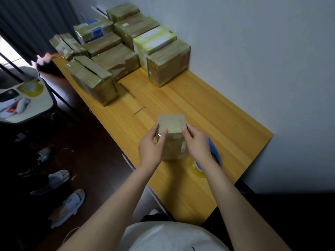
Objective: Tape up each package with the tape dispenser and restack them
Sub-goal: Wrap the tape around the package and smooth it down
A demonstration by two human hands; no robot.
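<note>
Left hand (151, 149) and right hand (196, 145) had fingers clamped on opposite sides of the small package (171, 124), at the table's (226, 115) near end. The tape dispenser (217, 156) lay just beside the right wrist; a careless turn could knock it.

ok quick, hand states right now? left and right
Left hand: holding the small box, gripping its left side.
Right hand: holding the same box, gripping its right side.
</note>
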